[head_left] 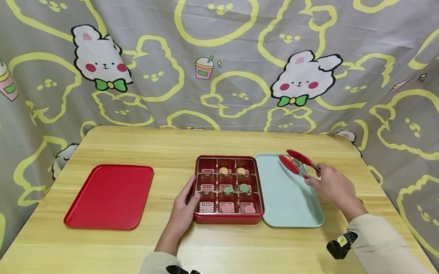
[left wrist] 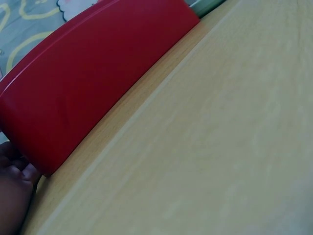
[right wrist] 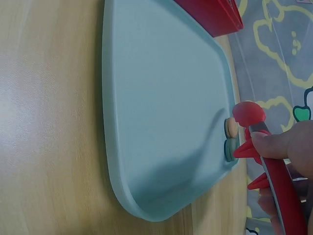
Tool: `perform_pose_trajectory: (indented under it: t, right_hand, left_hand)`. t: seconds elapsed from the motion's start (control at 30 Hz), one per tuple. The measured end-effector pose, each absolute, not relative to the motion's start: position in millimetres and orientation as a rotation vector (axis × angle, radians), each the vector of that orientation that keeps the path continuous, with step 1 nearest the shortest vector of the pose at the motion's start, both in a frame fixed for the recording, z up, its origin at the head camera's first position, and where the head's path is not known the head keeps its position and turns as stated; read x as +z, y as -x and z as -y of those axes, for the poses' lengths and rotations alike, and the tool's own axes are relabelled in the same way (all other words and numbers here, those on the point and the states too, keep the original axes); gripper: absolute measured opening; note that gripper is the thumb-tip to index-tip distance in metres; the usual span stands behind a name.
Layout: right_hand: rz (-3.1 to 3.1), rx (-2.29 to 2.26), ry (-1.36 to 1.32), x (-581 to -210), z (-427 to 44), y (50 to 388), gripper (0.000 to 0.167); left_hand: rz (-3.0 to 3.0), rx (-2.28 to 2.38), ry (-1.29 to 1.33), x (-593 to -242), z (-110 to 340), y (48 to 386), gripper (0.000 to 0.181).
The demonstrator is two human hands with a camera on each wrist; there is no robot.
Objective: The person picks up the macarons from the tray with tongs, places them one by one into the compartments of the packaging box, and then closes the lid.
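A red box (head_left: 228, 221) with a divided insert stands mid-table. Orange macarons (head_left: 224, 171), green macarons (head_left: 244, 188) and pink macarons (head_left: 226, 207) sit in its middle and right columns; the left column's compartments look bare. My left hand (head_left: 181, 208) grips the box's left side, thumb at the rim. With my right hand (head_left: 334, 186) I hold red-tipped tongs (head_left: 300, 164), arms apart, over the far right of the pale green tray (head_left: 286, 201). Beneath the tips, an orange macaron (right wrist: 231, 128) and a green macaron (right wrist: 230, 150) lie side by side on that tray.
A red tray (head_left: 109, 197) lies at the left of the wooden table (head_left: 232, 260). The pale green tray touches or nearly touches the box's right side. A patterned curtain (head_left: 211, 57) hangs behind the table and along its sides.
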State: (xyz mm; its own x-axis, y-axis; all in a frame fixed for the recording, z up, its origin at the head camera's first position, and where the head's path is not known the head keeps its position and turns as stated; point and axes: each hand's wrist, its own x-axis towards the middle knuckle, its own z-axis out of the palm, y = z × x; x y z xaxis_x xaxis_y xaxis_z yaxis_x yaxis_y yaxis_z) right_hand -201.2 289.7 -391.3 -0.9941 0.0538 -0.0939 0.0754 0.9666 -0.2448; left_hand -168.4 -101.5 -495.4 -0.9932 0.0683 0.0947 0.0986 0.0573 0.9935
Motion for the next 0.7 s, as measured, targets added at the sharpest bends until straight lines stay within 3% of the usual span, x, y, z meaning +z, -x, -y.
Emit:
perform_pose_trajectory:
  t: [0.5, 0.7]
  right_hand:
    - [-2.966, -0.335, -0.122, -393, -291, 209, 0.06]
    - [-2.945, -0.299, -0.138, -391, -290, 211, 0.064]
  left_hand:
    - [2.253, -2.134, 0.179, -493, 101, 168, 0.055]
    - [2.279, -2.14, 0.169, -474, 100, 161, 0.056]
